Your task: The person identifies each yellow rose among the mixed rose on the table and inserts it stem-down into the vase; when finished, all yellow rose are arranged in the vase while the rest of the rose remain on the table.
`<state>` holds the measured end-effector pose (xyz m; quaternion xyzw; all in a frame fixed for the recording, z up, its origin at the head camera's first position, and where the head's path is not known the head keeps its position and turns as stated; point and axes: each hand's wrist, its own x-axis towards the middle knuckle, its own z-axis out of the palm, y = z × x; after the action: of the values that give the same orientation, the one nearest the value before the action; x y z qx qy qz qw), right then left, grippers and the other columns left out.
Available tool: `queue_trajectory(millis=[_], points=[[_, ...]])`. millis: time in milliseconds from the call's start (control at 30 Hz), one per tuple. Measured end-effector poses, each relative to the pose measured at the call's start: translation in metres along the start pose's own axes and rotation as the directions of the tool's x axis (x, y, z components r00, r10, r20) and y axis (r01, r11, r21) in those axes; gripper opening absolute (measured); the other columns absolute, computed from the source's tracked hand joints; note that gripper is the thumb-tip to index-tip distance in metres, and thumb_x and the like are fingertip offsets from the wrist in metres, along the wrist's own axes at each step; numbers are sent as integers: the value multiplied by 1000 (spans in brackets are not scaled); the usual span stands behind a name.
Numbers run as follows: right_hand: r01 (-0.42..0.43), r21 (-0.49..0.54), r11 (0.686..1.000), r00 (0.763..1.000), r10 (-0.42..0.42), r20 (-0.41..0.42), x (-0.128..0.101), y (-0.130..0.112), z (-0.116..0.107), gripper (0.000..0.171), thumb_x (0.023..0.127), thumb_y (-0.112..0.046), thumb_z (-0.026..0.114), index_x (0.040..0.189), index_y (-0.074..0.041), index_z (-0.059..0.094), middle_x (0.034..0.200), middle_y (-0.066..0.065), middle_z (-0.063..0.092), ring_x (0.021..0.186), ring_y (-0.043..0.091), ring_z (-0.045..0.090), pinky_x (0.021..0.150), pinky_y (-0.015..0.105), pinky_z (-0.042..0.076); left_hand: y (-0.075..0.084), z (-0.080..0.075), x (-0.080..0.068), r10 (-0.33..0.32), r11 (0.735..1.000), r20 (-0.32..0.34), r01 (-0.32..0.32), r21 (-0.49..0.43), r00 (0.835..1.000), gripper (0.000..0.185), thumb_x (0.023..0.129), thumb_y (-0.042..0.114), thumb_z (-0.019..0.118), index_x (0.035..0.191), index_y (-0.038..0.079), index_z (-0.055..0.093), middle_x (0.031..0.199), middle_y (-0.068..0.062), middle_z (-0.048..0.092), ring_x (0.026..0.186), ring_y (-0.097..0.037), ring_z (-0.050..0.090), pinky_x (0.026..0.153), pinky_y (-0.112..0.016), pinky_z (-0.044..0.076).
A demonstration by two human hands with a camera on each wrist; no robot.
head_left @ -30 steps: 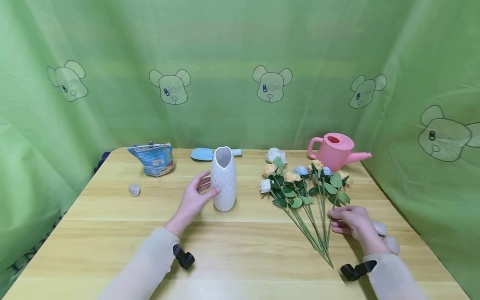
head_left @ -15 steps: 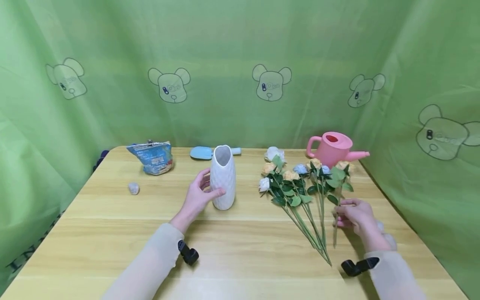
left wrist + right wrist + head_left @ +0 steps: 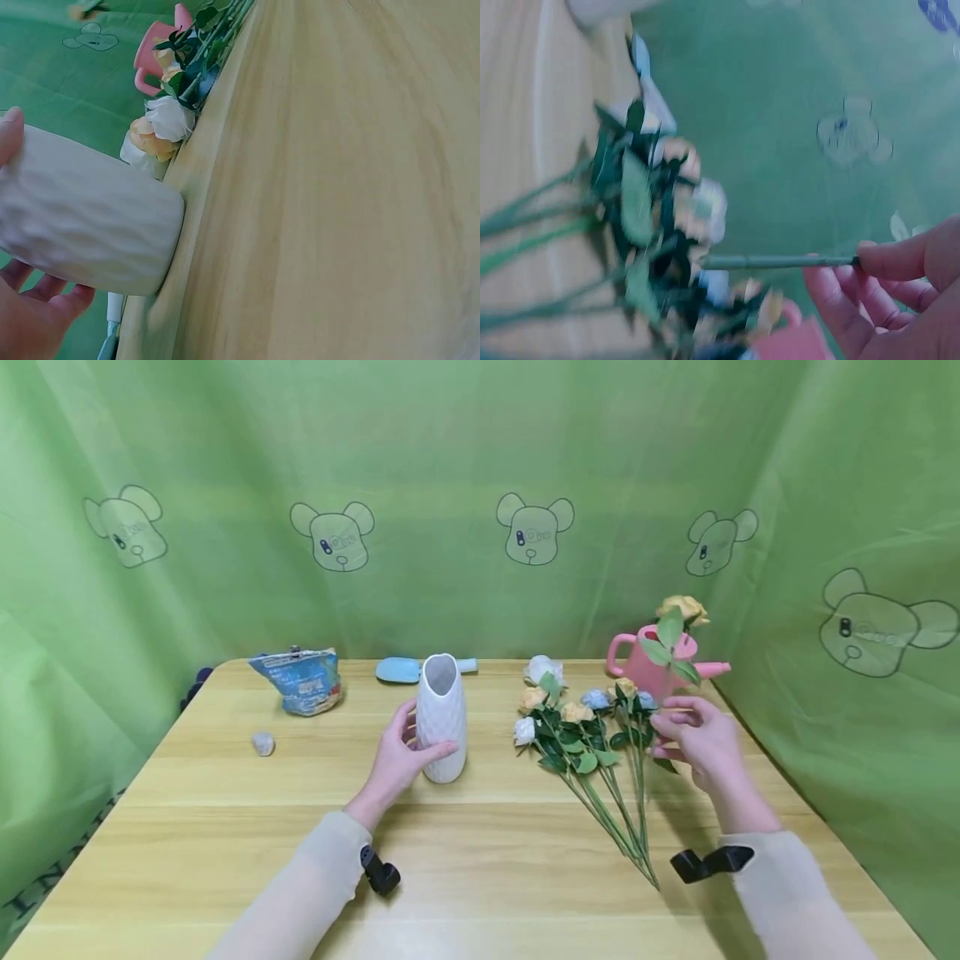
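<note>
My left hand (image 3: 393, 768) grips a white, textured vase (image 3: 442, 727), thumb on the near side and fingers round the left. The vase stands upright on the table; its notched mouth faces up. In the left wrist view, thumb and fingers lie on opposite sides of the vase (image 3: 90, 210). My right hand (image 3: 701, 743) pinches the stem of a yellow-orange artificial rose (image 3: 684, 609), raised upright above the table. In the right wrist view the green stem (image 3: 772, 262) runs out from between thumb and fingers. Below lie several more roses (image 3: 577, 712), white, peach and blue, stems toward me.
A pink watering can (image 3: 636, 675) stands at the back right, partly behind the raised rose. A light-blue hand shovel (image 3: 398, 671) lies behind the vase. At the left are a crumpled blue bag (image 3: 309, 683) and a small grey stone (image 3: 263, 743). A green curtain (image 3: 435, 460) surrounds the table.
My right hand has lifted one yellow-orange rose off the table, up and away from the others. My left hand stays on the vase. Pale stones near the right wrist are now hidden.
</note>
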<state>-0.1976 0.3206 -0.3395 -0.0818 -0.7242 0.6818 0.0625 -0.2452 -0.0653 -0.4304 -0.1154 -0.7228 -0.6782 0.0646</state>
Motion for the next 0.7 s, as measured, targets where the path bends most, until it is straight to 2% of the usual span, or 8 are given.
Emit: queue_trajectory(millis=[133, 267, 400, 700], points=[[88, -11, 996, 995, -88, 43, 0, -17, 30, 28, 84, -3, 67, 107, -6, 52, 85, 2, 59, 63, 13, 60, 60, 32, 57, -1, 2, -1, 0, 1000, -2, 0, 15, 1000, 76, 66, 28, 85, 131, 27, 47, 121, -6, 54, 107, -25, 54, 92, -42, 46], [157, -5, 988, 985, -156, 75, 3, -35, 60, 28, 83, -1, 68, 106, -7, 55, 87, 5, 60, 63, 15, 61, 60, 32, 57, -1, 4, -1, -8, 1000, 4, 8, 20, 1000, 74, 66, 32, 85, 130, 30, 47, 121, -3, 54, 108, -22, 54, 92, -40, 45], [182, 3, 983, 978, -181, 105, 7, -51, 93, 28, 83, 1, 67, 106, -10, 56, 90, 7, 58, 63, 15, 61, 63, 34, 57, -1, 4, -1, -21, 1000, 0, 21, 18, 1000, 74, 66, 33, 84, 130, 32, 47, 122, -2, 54, 109, -21, 54, 93, -39, 45], [226, -17, 974, 962, -220, 163, 14, -88, 167, 37, 83, 2, 66, 118, -3, 54, 96, 12, 59, 71, 23, 61, 66, 36, 57, 0, 1, -2, -15, 999, -13, 16, 36, 1000, 74, 68, 30, 84, 132, 29, 46, 122, -4, 54, 109, -22, 54, 93, -39, 45]])
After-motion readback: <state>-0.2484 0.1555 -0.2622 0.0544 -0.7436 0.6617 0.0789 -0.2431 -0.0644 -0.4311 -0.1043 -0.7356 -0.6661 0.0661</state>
